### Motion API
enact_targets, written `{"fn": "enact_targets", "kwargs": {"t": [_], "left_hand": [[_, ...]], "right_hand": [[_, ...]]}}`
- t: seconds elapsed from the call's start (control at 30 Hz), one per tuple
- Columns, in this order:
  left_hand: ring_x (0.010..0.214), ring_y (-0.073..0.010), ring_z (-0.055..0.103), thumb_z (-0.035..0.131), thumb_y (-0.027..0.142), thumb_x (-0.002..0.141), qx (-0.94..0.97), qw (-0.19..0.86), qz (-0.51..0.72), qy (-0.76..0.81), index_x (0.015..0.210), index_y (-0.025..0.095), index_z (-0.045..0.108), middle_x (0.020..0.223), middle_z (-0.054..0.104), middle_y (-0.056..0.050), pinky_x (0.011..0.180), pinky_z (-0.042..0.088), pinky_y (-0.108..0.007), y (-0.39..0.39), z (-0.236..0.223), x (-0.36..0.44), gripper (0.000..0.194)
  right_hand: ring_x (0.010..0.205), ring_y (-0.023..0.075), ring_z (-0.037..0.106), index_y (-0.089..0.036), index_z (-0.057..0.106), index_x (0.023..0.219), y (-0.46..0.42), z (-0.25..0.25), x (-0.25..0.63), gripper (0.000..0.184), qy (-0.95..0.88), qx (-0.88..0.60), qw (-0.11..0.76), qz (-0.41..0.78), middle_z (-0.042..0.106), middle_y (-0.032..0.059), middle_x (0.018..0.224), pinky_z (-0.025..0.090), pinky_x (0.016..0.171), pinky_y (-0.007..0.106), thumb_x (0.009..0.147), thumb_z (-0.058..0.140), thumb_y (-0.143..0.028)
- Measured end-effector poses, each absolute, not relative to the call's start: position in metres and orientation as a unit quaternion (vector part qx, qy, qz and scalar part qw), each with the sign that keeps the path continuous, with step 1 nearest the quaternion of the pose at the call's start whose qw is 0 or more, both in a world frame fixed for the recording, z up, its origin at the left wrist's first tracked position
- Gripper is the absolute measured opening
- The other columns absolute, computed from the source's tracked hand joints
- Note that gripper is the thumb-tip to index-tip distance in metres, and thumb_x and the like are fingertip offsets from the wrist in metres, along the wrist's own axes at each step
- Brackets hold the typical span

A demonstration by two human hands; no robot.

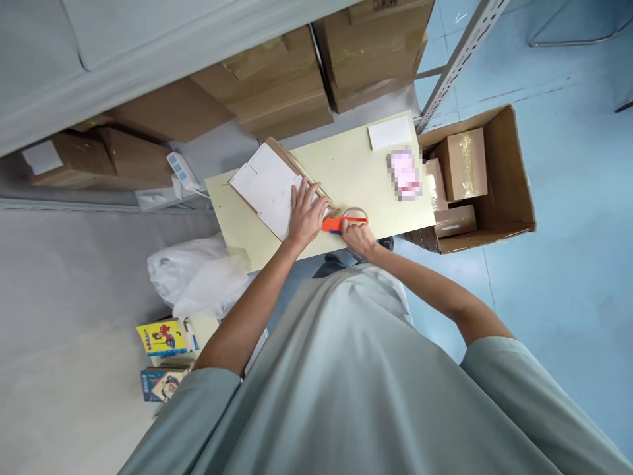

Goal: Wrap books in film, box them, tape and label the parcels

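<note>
A flat cardboard box with a white sheet on top (267,188) lies at an angle on the pale yellow tabletop (232,221). My left hand (306,214) rests on the box's right part, fingers spread and extended over the sheet. Closed around an orange tape dispenser (332,225) is my right hand (359,236). The dispenser carries a roll of tape (357,213) and its front end is at the near right corner of the box. Whether tape is stuck to the box there, I cannot tell.
A white paper (389,133) and a blurred pink item (404,174) lie on the table's right side. An open carton (512,178) holding smaller boxes stands at right. Shelved cartons (277,79) line the back. A power strip (182,173), plastic bag (198,274) and books (162,338) are at left.
</note>
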State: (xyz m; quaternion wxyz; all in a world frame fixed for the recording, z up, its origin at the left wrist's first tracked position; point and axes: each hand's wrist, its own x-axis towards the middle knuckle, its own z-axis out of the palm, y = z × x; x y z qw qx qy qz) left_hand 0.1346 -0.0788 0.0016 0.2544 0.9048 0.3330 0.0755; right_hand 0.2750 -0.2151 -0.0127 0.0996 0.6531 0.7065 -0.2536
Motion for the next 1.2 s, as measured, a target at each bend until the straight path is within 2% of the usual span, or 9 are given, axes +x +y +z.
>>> {"fn": "enact_targets", "kwargs": {"t": [0.17, 0.23, 0.47, 0.57, 0.67, 0.77, 0.87, 1.0, 1.2], "left_hand": [[0.177, -0.0384, 0.022, 0.050, 0.041, 0.113, 0.905, 0.248, 0.072, 0.337, 0.119, 0.026, 0.075, 0.169, 0.059, -0.016, 0.143, 0.008, -0.075, -0.080, 0.003, 0.137, 0.030], [0.177, -0.0379, 0.024, 0.049, 0.041, 0.114, 0.908, 0.242, 0.065, 0.334, 0.121, 0.026, 0.076, 0.167, 0.060, -0.016, 0.143, 0.010, -0.074, -0.082, 0.004, 0.137, 0.031], [0.175, -0.0381, 0.028, 0.040, 0.050, 0.114, 0.917, 0.283, 0.005, 0.281, 0.122, 0.028, 0.077, 0.173, 0.056, -0.013, 0.144, 0.014, -0.073, -0.100, 0.027, 0.116, 0.044], [0.171, -0.0370, 0.039, 0.039, 0.056, 0.114, 0.910, 0.299, 0.001, 0.287, 0.140, 0.028, 0.073, 0.180, 0.047, -0.015, 0.143, 0.027, -0.067, -0.104, 0.041, 0.103, 0.051], [0.171, -0.0354, 0.040, 0.038, 0.061, 0.114, 0.883, 0.277, 0.059, 0.374, 0.168, 0.029, 0.052, 0.187, 0.032, -0.017, 0.139, 0.038, -0.063, -0.087, 0.043, 0.103, 0.065], [0.177, -0.0359, 0.022, 0.035, 0.066, 0.115, 0.856, 0.224, 0.118, 0.452, 0.180, 0.025, 0.033, 0.190, 0.022, -0.019, 0.142, 0.026, -0.066, -0.049, 0.028, 0.118, 0.077], [0.180, -0.0332, 0.010, 0.031, 0.068, 0.115, 0.851, 0.202, 0.127, 0.468, 0.177, 0.024, 0.039, 0.188, 0.030, -0.019, 0.144, 0.011, -0.068, -0.014, 0.005, 0.136, 0.076], [0.179, -0.0305, 0.013, 0.027, 0.063, 0.118, 0.856, 0.209, 0.110, 0.460, 0.172, 0.024, 0.047, 0.184, 0.039, -0.017, 0.144, 0.006, -0.067, -0.017, -0.007, 0.149, 0.070], [0.179, -0.0344, 0.015, 0.029, 0.058, 0.118, 0.865, 0.194, 0.046, 0.461, 0.168, 0.016, 0.052, 0.184, 0.038, -0.018, 0.145, 0.002, -0.064, -0.069, 0.009, 0.144, 0.070]], "right_hand": [[0.099, 0.0367, 0.079, 0.009, 0.049, 0.147, -0.208, -0.014, 0.360, 0.048, 0.662, 0.698, 0.121, -0.244, 0.079, 0.0355, 0.105, 0.052, 0.084, 0.044, 0.115, 0.028, -0.021], [0.102, 0.0378, 0.079, 0.009, 0.048, 0.148, -0.200, -0.012, 0.376, 0.051, 0.677, 0.684, 0.123, -0.244, 0.079, 0.0357, 0.108, 0.050, 0.087, 0.045, 0.116, 0.026, -0.024], [0.102, 0.0319, 0.080, 0.006, 0.048, 0.148, -0.200, -0.016, 0.369, 0.045, 0.770, 0.576, 0.134, -0.238, 0.079, 0.0313, 0.112, 0.044, 0.086, 0.041, 0.111, 0.025, -0.006], [0.101, 0.0309, 0.081, 0.005, 0.050, 0.147, -0.211, -0.024, 0.351, 0.044, 0.791, 0.544, 0.122, -0.255, 0.078, 0.0300, 0.112, 0.047, 0.083, 0.039, 0.109, 0.027, -0.001], [0.100, 0.0313, 0.081, 0.005, 0.053, 0.145, -0.217, -0.032, 0.323, 0.046, 0.800, 0.527, 0.095, -0.269, 0.079, 0.0289, 0.110, 0.051, 0.082, 0.040, 0.108, 0.027, 0.001], [0.097, 0.0325, 0.081, 0.006, 0.057, 0.144, -0.214, -0.035, 0.290, 0.051, 0.806, 0.519, 0.066, -0.277, 0.078, 0.0302, 0.110, 0.054, 0.079, 0.044, 0.104, 0.024, 0.005], [0.093, 0.0316, 0.081, 0.007, 0.059, 0.141, -0.204, -0.033, 0.264, 0.052, 0.808, 0.512, 0.050, -0.285, 0.078, 0.0310, 0.111, 0.056, 0.077, 0.045, 0.102, 0.026, 0.007], [0.090, 0.0287, 0.078, 0.008, 0.061, 0.142, -0.192, -0.027, 0.239, 0.055, 0.814, 0.501, 0.039, -0.293, 0.076, 0.0309, 0.118, 0.055, 0.074, 0.041, 0.100, 0.025, 0.009], [0.089, 0.0262, 0.075, 0.008, 0.068, 0.138, -0.187, -0.013, 0.191, 0.055, 0.813, 0.493, 0.022, -0.309, 0.076, 0.0300, 0.126, 0.054, 0.071, 0.036, 0.099, 0.029, 0.009]]}}
